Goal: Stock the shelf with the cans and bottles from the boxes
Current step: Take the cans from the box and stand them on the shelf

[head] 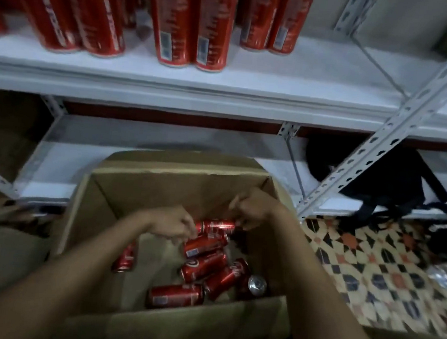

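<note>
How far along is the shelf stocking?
Partly done: red cans already stand on the upper shelf. In hand: both the left hand and right hand reach a can in the box. Left: several loose cans there.

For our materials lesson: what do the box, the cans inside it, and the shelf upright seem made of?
Box: brown corrugated cardboard, matte, folded flaps. Cans: probably aluminium, glossy red print, one silvery end showing. Shelf upright: likely painted steel, pale grey, punched with holes.
</note>
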